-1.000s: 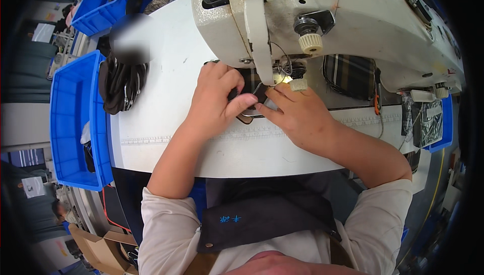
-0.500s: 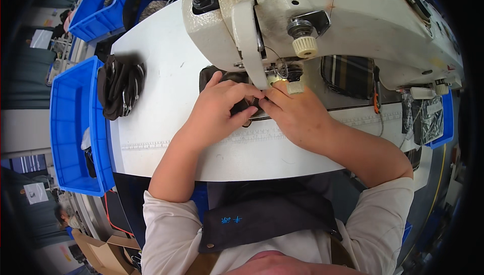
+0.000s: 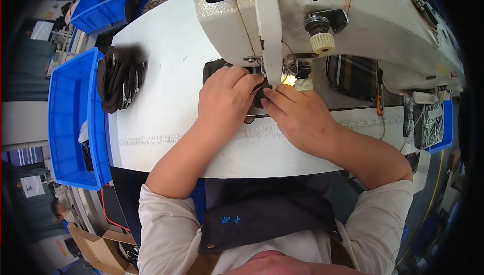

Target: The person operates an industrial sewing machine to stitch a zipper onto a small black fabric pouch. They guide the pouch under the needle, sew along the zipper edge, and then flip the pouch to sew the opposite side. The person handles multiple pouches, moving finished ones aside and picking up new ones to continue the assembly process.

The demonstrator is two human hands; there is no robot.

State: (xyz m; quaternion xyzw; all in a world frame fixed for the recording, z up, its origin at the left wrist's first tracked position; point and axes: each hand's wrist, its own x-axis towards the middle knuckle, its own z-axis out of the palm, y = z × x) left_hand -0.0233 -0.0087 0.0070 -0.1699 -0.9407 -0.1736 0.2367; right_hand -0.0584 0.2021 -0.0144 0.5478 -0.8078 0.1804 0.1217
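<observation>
Flanking a dark fabric piece (image 3: 214, 67) at frame centre, beneath a sewing machine (image 3: 297, 2): left hand (image 3: 224, 98), fingers bent onto the fabric, nearer the lit needle area (image 3: 288, 79) than half a second ago, so handling seemingly centres there; right hand (image 3: 303, 118), fingertips alongside. Pinching or pressing: cannot tell.

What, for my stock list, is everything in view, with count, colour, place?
Sewing machine: one, off-white, upper right
Table: one, white, centre
Dark fabric: one, dark brown, centre, on the table
Striped fabric: one, dark with tan stripes, under the machine's arm
Zippered pieces: uncounted pile, dark brown, table's left
Bins: at least four, blue, both sides
Tool: one, orange-handled, right of the striped fabric
Wrapped package: at least one, dark, far right
Cardboard box: one, brown, lower left
Person: at least one, blurred, far left
Apron: one, dark, lower centre
Left hand: one, bare, on the dark fabric
Right hand: one, bare, at that fabric's right
</observation>
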